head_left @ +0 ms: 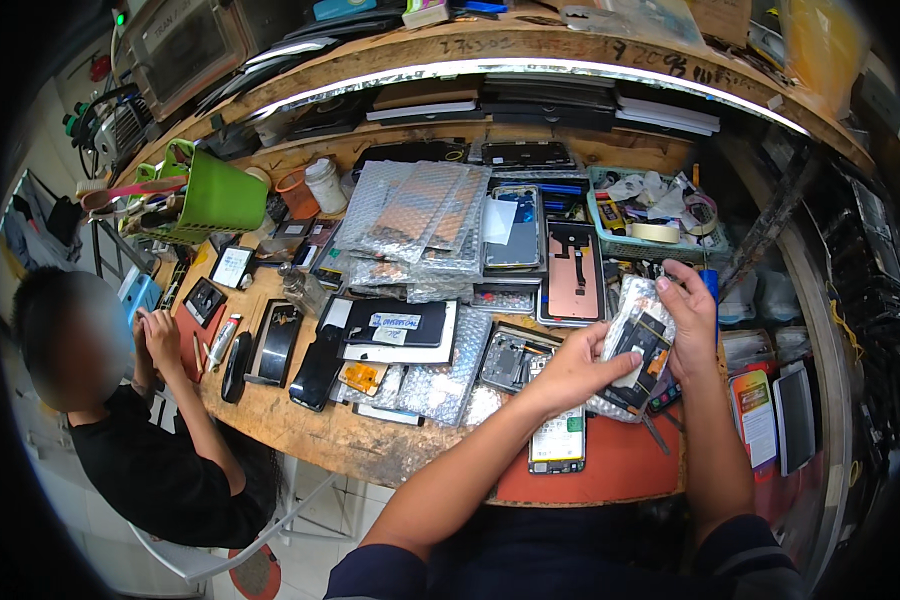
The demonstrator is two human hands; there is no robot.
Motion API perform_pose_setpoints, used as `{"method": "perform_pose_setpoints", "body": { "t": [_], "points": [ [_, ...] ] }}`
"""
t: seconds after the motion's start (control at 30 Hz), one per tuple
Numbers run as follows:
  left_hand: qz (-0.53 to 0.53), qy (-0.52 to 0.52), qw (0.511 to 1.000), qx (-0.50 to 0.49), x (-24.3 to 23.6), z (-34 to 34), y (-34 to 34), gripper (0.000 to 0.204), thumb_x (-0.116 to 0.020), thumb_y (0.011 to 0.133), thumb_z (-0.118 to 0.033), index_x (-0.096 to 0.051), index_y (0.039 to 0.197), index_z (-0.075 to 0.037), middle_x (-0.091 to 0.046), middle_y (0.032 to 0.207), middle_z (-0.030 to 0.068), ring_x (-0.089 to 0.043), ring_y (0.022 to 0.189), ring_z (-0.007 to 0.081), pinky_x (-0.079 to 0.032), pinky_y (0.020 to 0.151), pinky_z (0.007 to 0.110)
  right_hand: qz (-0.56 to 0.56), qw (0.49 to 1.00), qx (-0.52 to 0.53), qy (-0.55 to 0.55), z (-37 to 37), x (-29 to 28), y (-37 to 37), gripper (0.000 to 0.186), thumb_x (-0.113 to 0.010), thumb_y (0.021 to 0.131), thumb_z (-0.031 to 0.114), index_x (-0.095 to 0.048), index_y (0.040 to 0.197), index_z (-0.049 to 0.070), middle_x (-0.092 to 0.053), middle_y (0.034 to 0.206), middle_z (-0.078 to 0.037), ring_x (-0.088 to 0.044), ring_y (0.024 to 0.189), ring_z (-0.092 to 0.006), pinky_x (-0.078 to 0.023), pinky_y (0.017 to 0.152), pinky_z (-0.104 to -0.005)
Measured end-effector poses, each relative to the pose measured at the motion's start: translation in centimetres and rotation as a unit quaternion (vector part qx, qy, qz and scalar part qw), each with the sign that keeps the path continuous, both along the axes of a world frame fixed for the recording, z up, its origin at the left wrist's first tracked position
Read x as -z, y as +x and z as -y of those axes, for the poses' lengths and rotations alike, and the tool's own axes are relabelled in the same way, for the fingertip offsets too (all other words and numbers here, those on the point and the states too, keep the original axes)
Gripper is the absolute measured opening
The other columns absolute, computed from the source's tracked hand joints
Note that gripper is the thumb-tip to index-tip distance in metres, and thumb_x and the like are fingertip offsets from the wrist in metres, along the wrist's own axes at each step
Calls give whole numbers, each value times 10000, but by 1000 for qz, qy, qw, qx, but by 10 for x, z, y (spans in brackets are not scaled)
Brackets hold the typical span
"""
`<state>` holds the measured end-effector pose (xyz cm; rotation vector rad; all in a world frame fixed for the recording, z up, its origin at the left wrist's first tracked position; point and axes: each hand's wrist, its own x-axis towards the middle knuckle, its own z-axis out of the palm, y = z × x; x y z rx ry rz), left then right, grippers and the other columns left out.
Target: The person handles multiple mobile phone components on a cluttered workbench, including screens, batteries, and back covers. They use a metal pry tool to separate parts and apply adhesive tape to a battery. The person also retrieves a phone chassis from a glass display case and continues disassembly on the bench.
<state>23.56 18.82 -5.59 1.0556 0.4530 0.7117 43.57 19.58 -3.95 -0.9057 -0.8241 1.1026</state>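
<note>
Hands (580,370) (692,305) gripping bubble-wrapped phone part (638,345), opened phone (560,440) beneath, bubble bags (420,215) beyond

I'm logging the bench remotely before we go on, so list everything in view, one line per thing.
bubble-wrap bag with a phone part: one, silvery with black and orange inside, held over the bench's right side
phone frame: one, grey, bench centre
phone with white label: one, on the red mat
red mat: one, bench front edge
copper-coloured screen back: one, behind the bag
anti-static bags: several, silvery, bench rear
green basket: one, rear left
teal tray with tape rolls: one, rear right
white bottle: one, beside the basket
wooden bench: one, brown
co-worker: one, black shirt, seated left
left hand: gripping the bag's lower edge
right hand: holding the bag's top
</note>
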Motion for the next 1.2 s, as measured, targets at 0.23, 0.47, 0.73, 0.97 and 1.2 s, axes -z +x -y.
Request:
{"method": "perform_pose_setpoints", "body": {
  "t": [0.23, 0.47, 0.73, 0.97, 1.2],
  "points": [
    [93, 5, 969, -228, -5, -2, -2, 310, -712, 1012, -151, -601, 1268, -14, -706, 1188, 89, -687, 1040, 127, -583, 912, 321, 10, 990, -142, -11, 13, -8, 4, 375, -522, 1104, 297, -596, 1289, -21, -706, 960, -102, -662, 729, -124, -536, 611, -249],
    [208, -92, 909, -350, -32, -24, -45, 310, -638, 1042, -352, -651, 1194, -82, -729, 1000, 66, -725, 858, 188, -621, 768, 373, 82, 987, -140, -20, 13, -13, -4, 270, -591, 1071, 208, -648, 1199, -23, -691, 915, -85, -640, 712, -84, -522, 645, -208],
    [356, 3, 891, -282, -67, 10, -96, 394, -494, 1105, -385, -494, 1210, -6, -443, 881, 50, -450, 662, 144, -451, 501, 278, 148, 984, -101, -11, 10, -16, -13, 190, -628, 1052, 169, -693, 1140, 13, -712, 878, -49, -605, 666, -37, -473, 552, -188],
    [-113, -32, 887, -446, -4, 164, -143, 449, -674, 997, -231, -561, 1346, 26, -695, 1163, 85, -676, 999, 158, -538, 923, 309, 173, 976, -133, 15, 23, -20, -25, 143, -620, 1035, 82, -677, 1116, -20, -707, 953, -59, -652, 809, -82, -533, 671, -241],
    [-83, -106, 831, -539, 9, 211, -173, 429, -614, 1000, -191, -552, 1366, 23, -698, 1163, 95, -685, 986, 164, -551, 900, 322, 402, 904, -117, 89, 47, -27, -45, 143, -700, 968, 78, -716, 1059, -31, -705, 834, -9, -564, 683, -45, -447, 617, -227]
  ]
}}
